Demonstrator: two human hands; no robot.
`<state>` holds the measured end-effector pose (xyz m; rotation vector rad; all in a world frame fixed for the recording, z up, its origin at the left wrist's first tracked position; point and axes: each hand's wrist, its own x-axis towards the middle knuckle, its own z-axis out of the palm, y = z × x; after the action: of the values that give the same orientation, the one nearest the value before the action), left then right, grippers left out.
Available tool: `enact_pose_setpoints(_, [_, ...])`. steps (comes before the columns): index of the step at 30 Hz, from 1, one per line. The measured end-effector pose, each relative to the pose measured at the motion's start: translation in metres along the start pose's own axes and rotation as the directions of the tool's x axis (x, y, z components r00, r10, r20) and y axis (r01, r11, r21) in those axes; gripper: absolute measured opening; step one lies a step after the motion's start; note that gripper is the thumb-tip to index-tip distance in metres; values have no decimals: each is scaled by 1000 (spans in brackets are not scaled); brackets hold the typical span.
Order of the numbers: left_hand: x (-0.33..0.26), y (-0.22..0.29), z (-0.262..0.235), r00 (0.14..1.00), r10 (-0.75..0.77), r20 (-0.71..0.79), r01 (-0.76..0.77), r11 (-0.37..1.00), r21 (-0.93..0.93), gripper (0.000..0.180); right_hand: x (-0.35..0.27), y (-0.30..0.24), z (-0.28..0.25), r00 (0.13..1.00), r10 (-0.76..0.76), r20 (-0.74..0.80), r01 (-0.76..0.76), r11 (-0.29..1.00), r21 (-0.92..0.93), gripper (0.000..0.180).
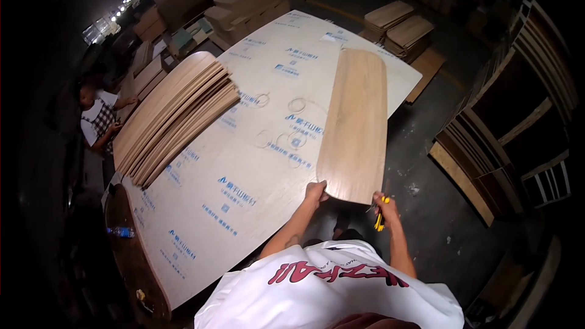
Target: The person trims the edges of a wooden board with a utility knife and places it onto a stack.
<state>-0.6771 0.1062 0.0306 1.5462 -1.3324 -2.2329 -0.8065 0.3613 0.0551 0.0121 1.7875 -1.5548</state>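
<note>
A long wooden panel (pixel 353 122) with rounded corners and pale grain lies over the right side of the white board-topped table, its near end sticking out past the edge toward me. My left hand (pixel 316 192) is closed on the near left corner of this panel. At the near right corner, my right hand (pixel 387 206) is closed around a yellow and black utility knife (pixel 379 222). Its fingers are beside the panel's edge; whether they touch it is hard to tell.
A fanned stack of similar panels (pixel 177 116) lies on the table's (pixel 244 164) left part. Beyond it, a person (pixel 100 116) stands at the far left. A bottle (pixel 120 231) rests on a brown surface. More panels (pixel 399 24) are stacked behind, and a wooden frame (pixel 487 146) stands at right.
</note>
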Motion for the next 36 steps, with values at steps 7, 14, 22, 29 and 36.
enact_pose_setpoints(7, [-8, 16, 11, 999, -24, -43, 30, 990, 137, 22, -1, -4, -12, 996, 82, 47, -85, 994, 75, 34])
enact_pose_setpoints(14, [19, -16, -24, 998, 3, 65, -9, 997, 82, 17, -15, -10, 7, 995, 103, -13, -100, 986, 135, 32])
enact_pose_setpoints(22, [-46, -24, -35, 894, -203, 400, 154, 977, 151, 25, -28, 134, -5, 631, -374, -680, 66, 899, -433, 41])
enact_pose_setpoints(29, [-40, -64, -92, 418, -610, 674, 70, 761, 645, 55, -125, 136, 42, 816, 391, -425, 21, 716, 698, 21])
enact_pose_setpoints(36, [46, -1, -74, 679, -140, 721, 203, 979, -1, 41, -207, 172, 57, 688, 469, -555, 101, 695, 712, 21])
